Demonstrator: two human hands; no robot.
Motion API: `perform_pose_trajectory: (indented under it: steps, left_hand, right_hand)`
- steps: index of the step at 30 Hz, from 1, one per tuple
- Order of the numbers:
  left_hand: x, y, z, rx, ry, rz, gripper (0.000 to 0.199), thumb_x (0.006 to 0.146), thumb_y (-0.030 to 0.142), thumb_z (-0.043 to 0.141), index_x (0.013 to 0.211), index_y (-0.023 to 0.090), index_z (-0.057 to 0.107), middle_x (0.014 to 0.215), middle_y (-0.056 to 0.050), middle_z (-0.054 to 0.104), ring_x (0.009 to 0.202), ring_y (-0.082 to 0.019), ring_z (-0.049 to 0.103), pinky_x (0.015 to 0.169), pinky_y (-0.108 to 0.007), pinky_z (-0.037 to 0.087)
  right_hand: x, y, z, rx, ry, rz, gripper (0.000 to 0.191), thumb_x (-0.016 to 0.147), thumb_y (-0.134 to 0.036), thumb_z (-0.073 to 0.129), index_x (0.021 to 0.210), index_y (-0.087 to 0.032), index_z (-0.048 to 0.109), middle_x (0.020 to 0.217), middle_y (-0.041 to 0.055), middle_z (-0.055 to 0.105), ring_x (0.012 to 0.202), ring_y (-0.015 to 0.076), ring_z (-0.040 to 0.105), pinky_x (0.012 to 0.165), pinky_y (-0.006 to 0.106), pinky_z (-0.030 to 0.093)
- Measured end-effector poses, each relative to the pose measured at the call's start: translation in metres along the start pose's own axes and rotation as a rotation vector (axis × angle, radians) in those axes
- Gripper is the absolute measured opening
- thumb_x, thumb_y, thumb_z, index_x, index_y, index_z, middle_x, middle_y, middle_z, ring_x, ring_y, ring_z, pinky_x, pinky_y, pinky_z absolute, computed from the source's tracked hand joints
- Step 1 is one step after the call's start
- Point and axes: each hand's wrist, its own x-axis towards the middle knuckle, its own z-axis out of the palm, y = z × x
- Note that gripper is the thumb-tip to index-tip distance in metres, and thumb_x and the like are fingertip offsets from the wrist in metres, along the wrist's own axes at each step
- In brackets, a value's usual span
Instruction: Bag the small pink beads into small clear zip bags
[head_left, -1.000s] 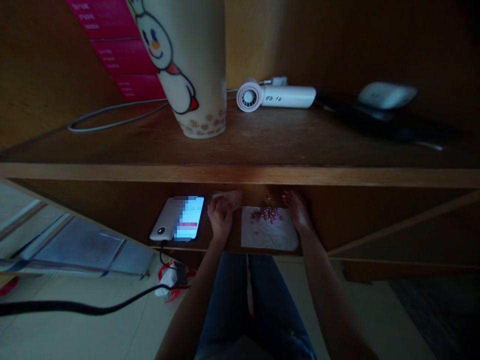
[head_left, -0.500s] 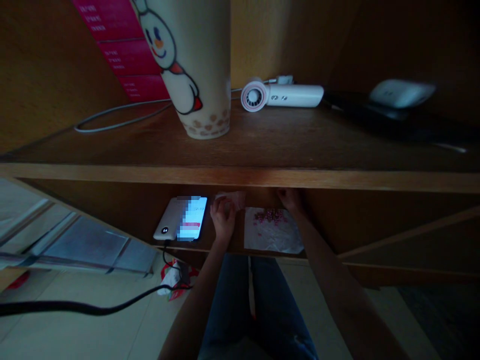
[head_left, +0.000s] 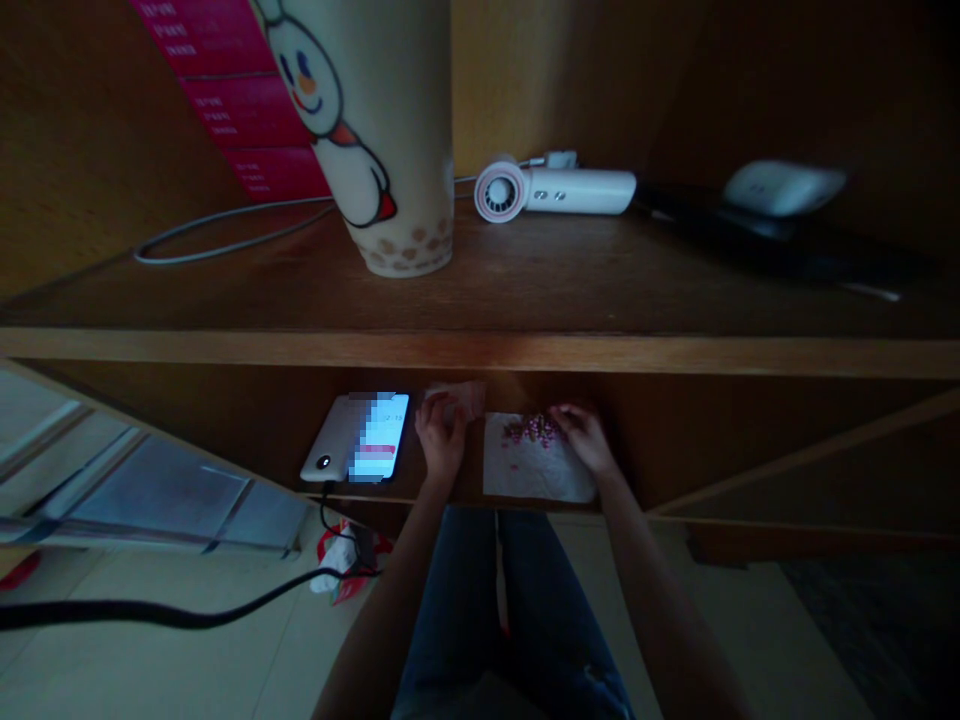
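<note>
On the lower shelf, my left hand (head_left: 441,438) has its fingers curled, close to or touching a small pale pinkish packet (head_left: 469,397). Whether anything sits between those fingers is too dark and small to make out. My right hand (head_left: 585,436) is at the right edge of a pile of small pink and dark beads (head_left: 534,430), its thumb and fingertips drawn together. What they pinch, if anything, cannot be made out. The beads lie toward the back of a white sheet (head_left: 536,478), with a few loose ones to the left.
Left of my hands lie a lit phone (head_left: 381,440) and a pale power bank (head_left: 330,440) with a black cable (head_left: 187,612). Overhead, the upper shelf (head_left: 525,300) bears a tall milk tea cup (head_left: 409,130), a white handheld fan (head_left: 577,190) and dark items.
My right hand has come down and toward me from behind the sheet to the edge of the bead pile. My left hand stays by the packet, its fingers shifted slightly. The view moved a little.
</note>
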Motion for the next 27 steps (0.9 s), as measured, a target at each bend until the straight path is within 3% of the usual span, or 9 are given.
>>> perform_pose_trajectory:
  steps: [8, 12, 15, 18, 22, 27]
  left_hand:
    - [-0.001, 0.001, -0.004, -0.023, -0.013, 0.028, 0.033, 0.063, 0.007, 0.050, 0.093, 0.019, 0.058, 0.100, -0.006, 0.059, 0.100, -0.024, 0.051, 0.089, -0.040, 0.039]
    - [-0.002, 0.005, -0.005, -0.029, -0.042, 0.030, 0.038, 0.062, 0.004, 0.049, 0.096, 0.020, 0.056, 0.104, -0.005, 0.058, 0.104, -0.024, 0.050, 0.092, -0.042, 0.038]
    - [-0.002, 0.007, -0.009, 0.027, -0.109, 0.002, 0.048, 0.064, 0.005, 0.049, 0.108, 0.023, 0.050, 0.118, -0.006, 0.052, 0.114, -0.026, 0.043, 0.095, -0.046, 0.035]
    - [0.005, 0.007, -0.019, 0.138, -0.290, 0.052, 0.069, 0.063, 0.009, 0.053, 0.127, 0.025, 0.035, 0.133, -0.008, 0.039, 0.124, -0.029, 0.033, 0.097, -0.049, 0.032]
    - [0.033, 0.005, -0.037, 0.312, -0.679, 0.327, 0.091, 0.061, 0.019, 0.063, 0.139, 0.025, 0.017, 0.141, -0.011, 0.029, 0.129, -0.033, 0.024, 0.101, -0.050, 0.024]
    - [0.071, 0.000, -0.039, 0.450, -0.933, 0.484, 0.100, 0.059, 0.032, 0.071, 0.140, 0.024, 0.014, 0.137, -0.014, 0.037, 0.125, -0.033, 0.033, 0.099, -0.047, 0.025]
  right_hand:
    - [0.000, 0.004, -0.003, -0.069, -0.087, -0.001, 0.031, 0.067, -0.050, 0.062, 0.067, -0.019, 0.066, 0.079, 0.0058, 0.064, 0.077, 0.0202, 0.056, 0.075, 0.034, 0.041]
    - [0.001, 0.006, -0.002, -0.037, -0.003, 0.029, 0.034, 0.063, -0.053, 0.064, 0.066, -0.019, 0.064, 0.077, 0.0059, 0.064, 0.077, 0.0203, 0.056, 0.075, 0.034, 0.041]
    - [0.003, 0.008, -0.001, 0.016, 0.104, 0.069, 0.036, 0.061, -0.054, 0.064, 0.066, -0.019, 0.063, 0.073, 0.0050, 0.065, 0.074, 0.0200, 0.057, 0.072, 0.033, 0.041]
    - [0.007, 0.013, -0.001, 0.051, 0.158, 0.077, 0.033, 0.062, -0.051, 0.064, 0.064, -0.018, 0.063, 0.070, 0.0037, 0.065, 0.072, 0.0193, 0.057, 0.070, 0.032, 0.040]
    - [0.012, 0.023, -0.003, 0.082, 0.185, 0.087, 0.030, 0.061, -0.048, 0.065, 0.065, -0.019, 0.063, 0.070, 0.0031, 0.065, 0.069, 0.0182, 0.057, 0.068, 0.030, 0.040]
    - [0.015, 0.026, -0.003, 0.110, 0.197, 0.104, 0.029, 0.061, -0.049, 0.065, 0.060, -0.020, 0.060, 0.064, 0.0028, 0.063, 0.064, 0.0173, 0.055, 0.062, 0.029, 0.040]
